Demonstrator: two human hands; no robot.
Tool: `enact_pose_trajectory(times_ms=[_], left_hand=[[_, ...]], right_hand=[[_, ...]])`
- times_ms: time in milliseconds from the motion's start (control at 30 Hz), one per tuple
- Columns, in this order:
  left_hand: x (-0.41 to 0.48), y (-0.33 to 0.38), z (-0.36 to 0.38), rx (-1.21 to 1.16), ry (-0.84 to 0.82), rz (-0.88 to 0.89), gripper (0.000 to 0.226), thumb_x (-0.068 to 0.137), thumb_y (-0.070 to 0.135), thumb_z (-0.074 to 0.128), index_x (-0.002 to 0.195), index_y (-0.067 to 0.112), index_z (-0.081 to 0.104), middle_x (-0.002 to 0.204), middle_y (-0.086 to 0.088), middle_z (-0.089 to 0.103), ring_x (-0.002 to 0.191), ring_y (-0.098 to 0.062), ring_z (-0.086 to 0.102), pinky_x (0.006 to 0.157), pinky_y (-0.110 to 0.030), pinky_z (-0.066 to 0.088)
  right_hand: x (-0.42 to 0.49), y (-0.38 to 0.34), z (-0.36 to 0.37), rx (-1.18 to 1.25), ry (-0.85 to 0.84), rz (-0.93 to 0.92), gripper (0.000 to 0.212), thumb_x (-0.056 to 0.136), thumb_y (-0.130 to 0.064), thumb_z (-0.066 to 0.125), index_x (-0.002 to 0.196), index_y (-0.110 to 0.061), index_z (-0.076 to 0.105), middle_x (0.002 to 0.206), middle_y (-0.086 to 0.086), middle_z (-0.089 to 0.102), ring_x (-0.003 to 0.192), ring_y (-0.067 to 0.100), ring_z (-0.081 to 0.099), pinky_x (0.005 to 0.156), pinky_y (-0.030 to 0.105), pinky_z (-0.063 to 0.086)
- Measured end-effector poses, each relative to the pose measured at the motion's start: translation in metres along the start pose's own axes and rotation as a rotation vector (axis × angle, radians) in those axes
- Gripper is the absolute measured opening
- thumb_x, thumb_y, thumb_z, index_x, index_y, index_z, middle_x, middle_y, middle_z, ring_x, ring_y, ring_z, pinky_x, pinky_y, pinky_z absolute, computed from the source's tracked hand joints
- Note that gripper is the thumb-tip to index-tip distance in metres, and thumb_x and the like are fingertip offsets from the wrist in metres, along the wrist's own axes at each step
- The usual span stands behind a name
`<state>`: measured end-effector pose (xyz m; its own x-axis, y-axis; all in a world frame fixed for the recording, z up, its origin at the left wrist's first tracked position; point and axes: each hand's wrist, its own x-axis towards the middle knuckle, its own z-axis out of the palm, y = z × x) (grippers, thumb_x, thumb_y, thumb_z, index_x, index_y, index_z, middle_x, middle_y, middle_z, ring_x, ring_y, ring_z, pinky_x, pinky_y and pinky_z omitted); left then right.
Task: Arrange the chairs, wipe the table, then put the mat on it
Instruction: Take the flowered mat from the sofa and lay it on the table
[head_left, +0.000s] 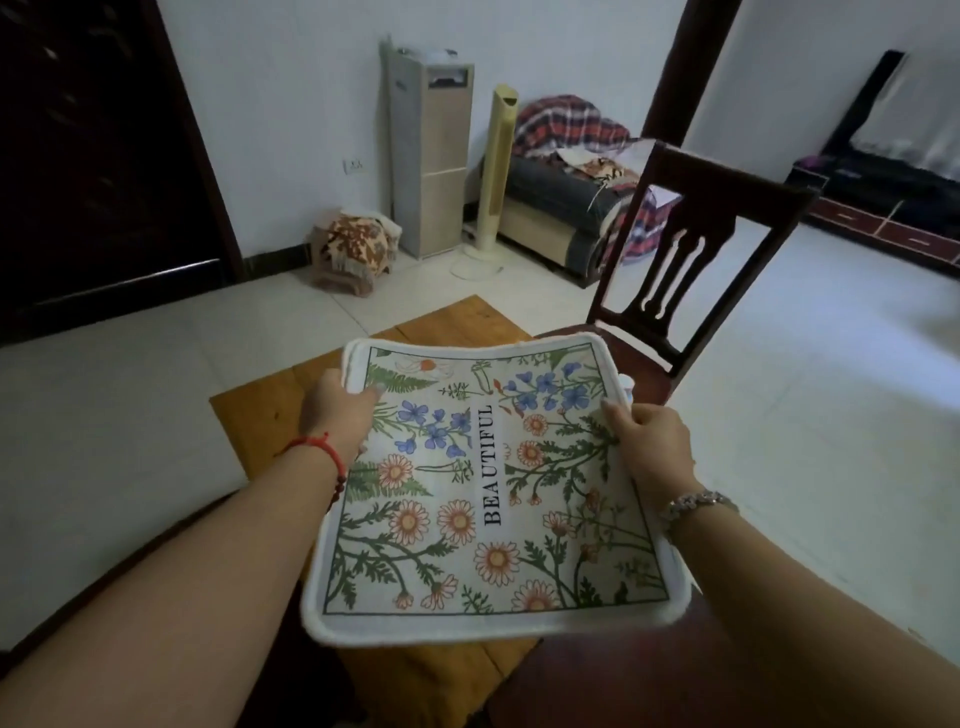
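Note:
A white-edged floral mat (488, 499) printed with the word BEAUTIFUL hangs flat in the air above a small wooden table (270, 410). My left hand (337, 410) grips the mat's left edge near its far corner. My right hand (649, 441) grips the right edge. A dark wooden chair (691, 249) with a slatted back stands at the table's far right side, its seat partly hidden behind the mat. Another dark red chair seat (623, 686) shows at the bottom right, below the mat.
White tiled floor (810, 389) spreads around the table. Against the far wall stand a water dispenser (431, 156), a tall yellow tower fan (493, 176), a patterned stool (353, 249) and a sofa with blankets (566, 171). A dark door (93, 156) fills the left.

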<state>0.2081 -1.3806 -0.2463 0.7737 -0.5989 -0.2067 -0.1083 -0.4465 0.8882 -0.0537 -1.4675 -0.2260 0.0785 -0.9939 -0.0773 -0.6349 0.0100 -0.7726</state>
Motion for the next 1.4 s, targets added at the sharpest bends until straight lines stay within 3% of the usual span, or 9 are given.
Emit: enact_pose_trajectory(times_ms=[133, 267, 333, 500, 633, 733, 967, 1200, 1400], left_hand=[[0.054, -0.035, 0.004, 0.096, -0.066, -0.033, 0.018, 0.090, 0.021, 0.056, 0.102, 0.007, 0.057, 0.093, -0.013, 0.066, 0.079, -0.034, 0.065, 0.066, -0.039, 0.055], [0.098, -0.066, 0.010, 0.124, -0.122, -0.061, 0.021, 0.092, 0.017, 0.051, 0.107, 0.004, 0.060, 0.099, -0.015, 0.067, 0.082, -0.034, 0.065, 0.071, -0.039, 0.055], [0.115, -0.082, 0.014, 0.146, -0.140, -0.085, 0.023, 0.093, 0.017, 0.048, 0.108, 0.004, 0.060, 0.099, -0.014, 0.066, 0.078, -0.031, 0.063, 0.064, -0.035, 0.052], [0.148, -0.120, 0.031, 0.201, -0.166, -0.202, 0.022, 0.093, 0.013, 0.047, 0.105, 0.001, 0.060, 0.095, -0.016, 0.066, 0.073, -0.028, 0.061, 0.054, -0.030, 0.047], [0.164, -0.147, 0.039, 0.177, -0.156, -0.278, 0.022, 0.091, 0.014, 0.047, 0.097, -0.002, 0.060, 0.071, -0.010, 0.060, 0.059, -0.024, 0.056, 0.047, -0.026, 0.040], [0.178, -0.169, 0.045, 0.150, -0.083, -0.322, 0.031, 0.091, 0.024, 0.050, 0.109, -0.002, 0.054, 0.085, -0.012, 0.063, 0.055, -0.020, 0.052, 0.043, -0.026, 0.036], [0.212, -0.221, 0.037, 0.302, 0.122, -0.380, 0.040, 0.096, 0.029, 0.038, 0.122, 0.001, 0.049, 0.117, -0.021, 0.057, 0.094, -0.035, 0.055, 0.080, -0.039, 0.045], [0.235, -0.246, 0.024, 0.325, 0.183, -0.421, 0.049, 0.090, 0.038, 0.045, 0.131, 0.012, 0.043, 0.128, -0.018, 0.052, 0.110, -0.041, 0.052, 0.092, -0.045, 0.045], [0.247, -0.241, 0.029, 0.492, 0.158, -0.301, 0.038, 0.090, 0.042, 0.051, 0.115, 0.015, 0.060, 0.128, -0.018, 0.045, 0.120, -0.037, 0.038, 0.098, -0.044, 0.035]], right_hand=[[0.002, 0.011, 0.062, -0.057, 0.022, 0.014, 0.028, 0.095, -0.033, 0.046, 0.089, -0.012, 0.063, 0.066, -0.006, 0.054, 0.060, 0.005, 0.049, 0.049, 0.021, 0.032], [0.012, 0.018, 0.114, -0.014, 0.009, 0.094, 0.025, 0.094, -0.036, 0.045, 0.094, -0.017, 0.061, 0.074, -0.003, 0.061, 0.069, 0.013, 0.060, 0.062, 0.033, 0.052], [0.016, 0.021, 0.135, -0.011, -0.004, 0.133, 0.024, 0.094, -0.038, 0.043, 0.093, -0.019, 0.058, 0.079, 0.003, 0.064, 0.075, 0.020, 0.063, 0.071, 0.040, 0.055], [0.039, 0.042, 0.181, -0.091, 0.002, 0.141, 0.028, 0.096, -0.033, 0.041, 0.087, -0.013, 0.058, 0.072, 0.001, 0.057, 0.068, 0.018, 0.057, 0.058, 0.029, 0.045], [0.069, 0.055, 0.221, -0.189, -0.003, 0.131, 0.027, 0.097, -0.032, 0.039, 0.089, -0.014, 0.056, 0.073, -0.001, 0.054, 0.063, 0.012, 0.050, 0.049, 0.023, 0.035], [0.095, 0.061, 0.252, -0.268, -0.061, 0.083, 0.026, 0.098, -0.033, 0.036, 0.093, -0.015, 0.055, 0.076, -0.001, 0.055, 0.065, 0.013, 0.050, 0.048, 0.023, 0.035], [0.145, 0.068, 0.310, -0.420, -0.160, -0.119, 0.022, 0.098, -0.031, 0.037, 0.088, -0.017, 0.052, 0.076, 0.000, 0.053, 0.066, 0.016, 0.049, 0.046, 0.023, 0.031], [0.178, 0.069, 0.350, -0.428, -0.273, -0.209, 0.021, 0.096, -0.034, 0.038, 0.087, -0.021, 0.051, 0.080, 0.001, 0.055, 0.071, 0.017, 0.051, 0.051, 0.024, 0.032], [0.188, 0.069, 0.369, -0.491, -0.269, -0.275, 0.025, 0.096, -0.035, 0.038, 0.094, -0.018, 0.056, 0.079, 0.002, 0.057, 0.067, 0.015, 0.050, 0.049, 0.019, 0.029]])
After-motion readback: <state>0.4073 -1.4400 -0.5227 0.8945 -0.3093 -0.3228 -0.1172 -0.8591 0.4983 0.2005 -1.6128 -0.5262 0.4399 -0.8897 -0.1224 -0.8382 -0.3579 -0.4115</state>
